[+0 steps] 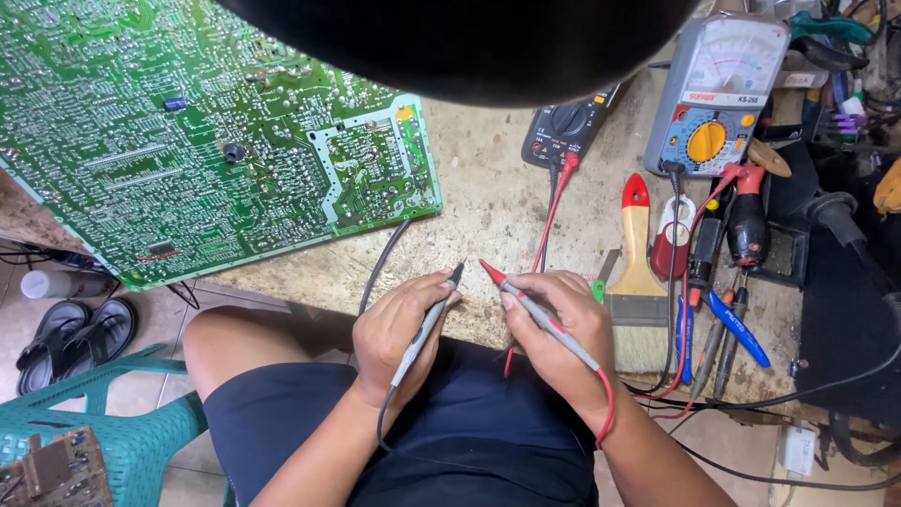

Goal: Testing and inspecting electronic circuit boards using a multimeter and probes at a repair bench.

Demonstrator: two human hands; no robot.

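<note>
The person is sitting at the near edge of the table [488,188], wearing dark shorts [450,432]. Both hands are hovering just over that near edge, close together but not touching.

The left hand [399,329] is curling tight around a black probe [427,324]. The probe is pointing up and away, and its black wire is hanging down past the wrist.

The right hand [558,329] is gripping a red probe [535,310]. Its red tip is pointing up and to the left, toward the tip of the black probe. The two tips are sitting near each other with a small gap between them. The red wire is looping around the right wrist.

Just beside the right hand, a paintbrush [636,282] with a wooden handle and a red end is lying on the table. Past it, some blue pens [737,324] and a red and black tool [748,221] are lying near the right edge.

Farther back, a black meter [568,127] is resting in the middle of the table, with red and black wires running out of it. A bigger grey meter [718,94] with a yellow dial is sitting toward the far right corner.

A big green circuit board [188,122] is covering the far left corner and sticking out over the left edge.

Down on the floor at the left, a green plastic chair [113,422] and black sandals [70,338] are sitting.
</note>
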